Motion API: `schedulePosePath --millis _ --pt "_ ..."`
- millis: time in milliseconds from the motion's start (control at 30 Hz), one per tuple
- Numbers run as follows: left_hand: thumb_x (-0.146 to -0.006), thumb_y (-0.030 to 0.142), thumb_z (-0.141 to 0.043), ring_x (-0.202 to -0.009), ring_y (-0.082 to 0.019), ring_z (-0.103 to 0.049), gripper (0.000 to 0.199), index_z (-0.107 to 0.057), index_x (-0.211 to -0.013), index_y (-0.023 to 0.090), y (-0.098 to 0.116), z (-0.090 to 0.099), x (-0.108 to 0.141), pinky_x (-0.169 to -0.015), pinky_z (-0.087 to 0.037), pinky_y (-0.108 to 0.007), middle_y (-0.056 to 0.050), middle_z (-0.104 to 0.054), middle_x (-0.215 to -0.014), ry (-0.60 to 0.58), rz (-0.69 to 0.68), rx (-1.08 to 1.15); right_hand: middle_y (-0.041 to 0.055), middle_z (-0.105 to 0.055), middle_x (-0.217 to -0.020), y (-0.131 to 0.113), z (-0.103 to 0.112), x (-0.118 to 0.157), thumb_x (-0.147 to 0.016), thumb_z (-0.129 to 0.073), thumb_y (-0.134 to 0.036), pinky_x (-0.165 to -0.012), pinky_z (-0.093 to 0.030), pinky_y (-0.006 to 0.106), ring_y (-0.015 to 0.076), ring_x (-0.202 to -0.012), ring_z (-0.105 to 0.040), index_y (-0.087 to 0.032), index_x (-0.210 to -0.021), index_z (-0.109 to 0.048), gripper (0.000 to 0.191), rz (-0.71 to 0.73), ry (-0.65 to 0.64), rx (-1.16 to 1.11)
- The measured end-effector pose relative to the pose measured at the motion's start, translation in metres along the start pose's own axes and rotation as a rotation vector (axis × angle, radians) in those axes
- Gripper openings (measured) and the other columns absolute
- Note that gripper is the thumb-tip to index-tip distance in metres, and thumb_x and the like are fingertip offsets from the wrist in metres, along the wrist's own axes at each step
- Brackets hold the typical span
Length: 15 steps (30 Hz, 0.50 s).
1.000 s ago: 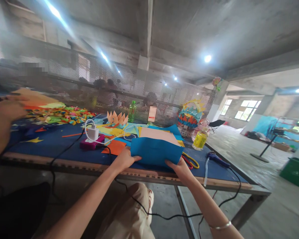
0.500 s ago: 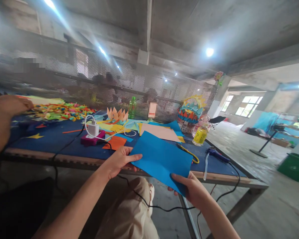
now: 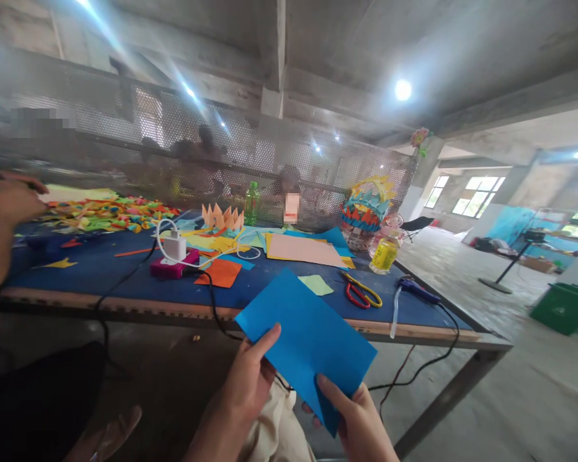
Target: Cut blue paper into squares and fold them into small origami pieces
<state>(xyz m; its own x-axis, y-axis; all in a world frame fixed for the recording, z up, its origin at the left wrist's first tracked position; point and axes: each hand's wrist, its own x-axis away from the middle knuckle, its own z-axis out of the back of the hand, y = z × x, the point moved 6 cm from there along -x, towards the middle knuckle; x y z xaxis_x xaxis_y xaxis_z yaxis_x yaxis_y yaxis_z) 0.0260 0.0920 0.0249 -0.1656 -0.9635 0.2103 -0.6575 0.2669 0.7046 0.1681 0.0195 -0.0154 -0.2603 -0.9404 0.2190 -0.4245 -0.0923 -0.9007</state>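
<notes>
A flat blue sheet of paper (image 3: 313, 333) is held tilted over my lap, in front of the table edge. My left hand (image 3: 255, 362) pinches its lower left side, thumb on top and fingers hidden beneath. At the lower right part, my right hand (image 3: 341, 401) grips it the same way. Beyond the sheet lie scissors (image 3: 361, 293) with red and yellow handles and a pale green paper piece (image 3: 316, 284). An orange paper piece (image 3: 219, 273) is on the tabletop to the left.
A purple power strip (image 3: 173, 264) with a white charger sits left of centre; its black cable hangs over the edge. A glue gun (image 3: 419, 290), yellow-labelled bottle (image 3: 384, 255), paper stack (image 3: 306, 249) and paper crown (image 3: 222, 218) share the blue table. Another person's hand (image 3: 14, 196) is at far left.
Both hands have drawn the blue paper down and nearer to me, with the left hand shifted along its edge. The scissors and green piece have come into fuller view.
</notes>
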Motion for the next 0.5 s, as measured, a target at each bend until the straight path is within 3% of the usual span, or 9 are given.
schedulePosePath --millis 100,233,367,500 --pt "-0.065 0.039 -0.079 -0.048 -0.018 -0.061 0.037 -0.063 -0.09 0.017 -0.029 -0.004 0.011 -0.045 -0.048 -0.028 -0.002 -0.066 -0.062 -0.049 0.1 -0.026 0.0085 -0.069 -0.064 0.01 -0.003 0.007 -0.058 -0.084 -0.046 -0.044 -0.047 0.025 0.0169 -0.049 -0.061 -0.01 -0.082 -0.065 0.047 0.039 0.059 -0.033" --pt "-0.065 0.048 -0.077 -0.031 -0.014 -0.043 0.042 -0.058 -0.091 0.02 -0.05 0.003 0.016 -0.029 -0.031 -0.025 0.007 -0.047 -0.043 0.076 0.157 -0.121 0.0062 -0.068 -0.063 0.023 -0.002 0.01 -0.056 -0.085 -0.047 -0.044 -0.046 0.024 0.0161 -0.05 -0.06 -0.011 -0.086 -0.066 0.051 0.025 0.12 -0.045" --pt "-0.069 0.047 -0.074 -0.036 -0.015 -0.048 0.044 -0.059 -0.1 0.02 -0.041 0.006 0.02 -0.032 -0.032 -0.024 0.004 -0.054 -0.051 0.199 0.137 -0.278 0.004 -0.064 -0.056 0.037 0.003 0.008 -0.054 -0.085 -0.05 -0.044 -0.045 0.024 0.0163 -0.049 -0.06 -0.011 -0.08 -0.066 0.05 -0.04 0.103 -0.05" --pt "-0.071 0.037 -0.073 -0.054 -0.02 -0.059 0.025 -0.064 -0.087 0.021 -0.02 0.002 0.028 -0.048 -0.043 -0.025 -0.001 -0.061 -0.058 0.237 -0.028 -0.431 0.0037 -0.063 -0.054 0.049 0.007 0.007 -0.053 -0.086 -0.05 -0.044 -0.045 0.024 0.016 -0.048 -0.06 -0.011 -0.076 -0.065 0.05 -0.092 0.057 -0.082"
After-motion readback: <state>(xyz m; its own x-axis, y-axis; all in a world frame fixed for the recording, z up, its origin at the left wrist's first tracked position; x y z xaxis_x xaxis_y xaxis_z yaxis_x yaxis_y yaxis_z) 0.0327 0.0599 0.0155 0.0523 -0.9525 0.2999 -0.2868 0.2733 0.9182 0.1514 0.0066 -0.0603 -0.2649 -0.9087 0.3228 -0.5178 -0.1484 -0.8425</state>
